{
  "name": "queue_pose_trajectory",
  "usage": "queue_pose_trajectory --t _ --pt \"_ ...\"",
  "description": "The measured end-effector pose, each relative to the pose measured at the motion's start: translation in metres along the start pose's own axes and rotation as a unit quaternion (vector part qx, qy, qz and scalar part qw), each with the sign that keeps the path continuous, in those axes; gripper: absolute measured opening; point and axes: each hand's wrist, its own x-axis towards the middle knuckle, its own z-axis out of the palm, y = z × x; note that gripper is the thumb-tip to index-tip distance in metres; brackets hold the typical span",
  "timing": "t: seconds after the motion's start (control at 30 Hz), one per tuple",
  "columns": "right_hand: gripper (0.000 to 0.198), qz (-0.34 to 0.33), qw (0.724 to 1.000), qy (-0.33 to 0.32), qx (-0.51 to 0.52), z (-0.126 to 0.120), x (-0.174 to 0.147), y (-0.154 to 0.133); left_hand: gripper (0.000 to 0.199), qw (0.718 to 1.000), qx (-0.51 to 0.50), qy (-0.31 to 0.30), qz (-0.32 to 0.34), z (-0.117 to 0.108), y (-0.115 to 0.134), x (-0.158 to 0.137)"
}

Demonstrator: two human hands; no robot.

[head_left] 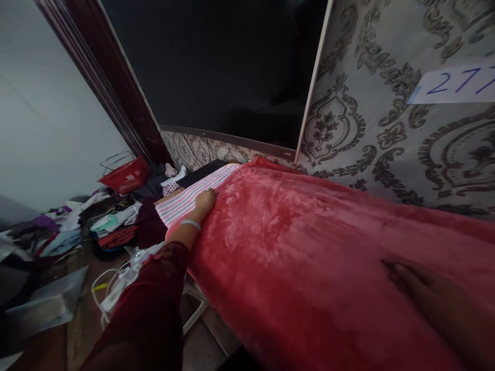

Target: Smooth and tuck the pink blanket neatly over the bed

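Note:
A plush red blanket (270, 247) lies spread over a long surface in front of me, its far side along the wall. At its left edge, my left hand (204, 200) is closed on the blanket, with the fingertips partly hidden. Beside that hand, a striped pink, white and grey cloth (181, 202) sticks out from under the blanket's edge. My right hand (429, 293) rests on the right part of the blanket, fingers stretched toward the left and no cloth visibly gathered in them. Part of this hand is dark and blurred.
A large dark television screen (224, 67) stands behind the blanket. Piled clothes (112, 221) and a red bag (126, 175) are at the left. White cables (112, 288) and a clear plastic package (50, 304) lie lower left. A paper label (456, 85) hangs on the patterned wall.

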Motion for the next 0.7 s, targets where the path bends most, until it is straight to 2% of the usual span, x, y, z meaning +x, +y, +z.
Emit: queue_pose_trajectory --t 0.13,0.27,0.37,0.47,0.57,0.7 --pt "0.045 -0.003 1.0 0.009 0.007 0.0 -0.006 -0.015 0.047 1.0 -0.016 -0.001 0.009 -0.006 -0.004 -0.005" --pt "0.05 -0.034 0.999 0.018 0.015 0.001 -0.009 -0.017 0.046 0.999 -0.007 -0.016 0.028 -0.022 -0.031 -0.023" --pt "0.047 -0.058 0.998 0.018 0.033 0.004 -0.005 -0.01 0.04 0.998 0.008 -0.05 0.04 -0.033 -0.055 -0.043" --pt "0.042 -0.074 0.997 0.018 0.032 0.008 0.003 0.0 0.038 0.997 0.015 -0.066 0.04 -0.04 -0.069 -0.057" --pt "0.04 -0.092 0.996 0.003 -0.009 0.01 0.007 0.008 0.04 0.998 0.017 -0.053 0.028 -0.042 -0.072 -0.067" --pt "0.044 -0.19 0.974 0.024 -0.122 0.007 0.0 0.02 0.041 0.999 0.027 -0.029 0.002 -0.041 -0.073 -0.078"
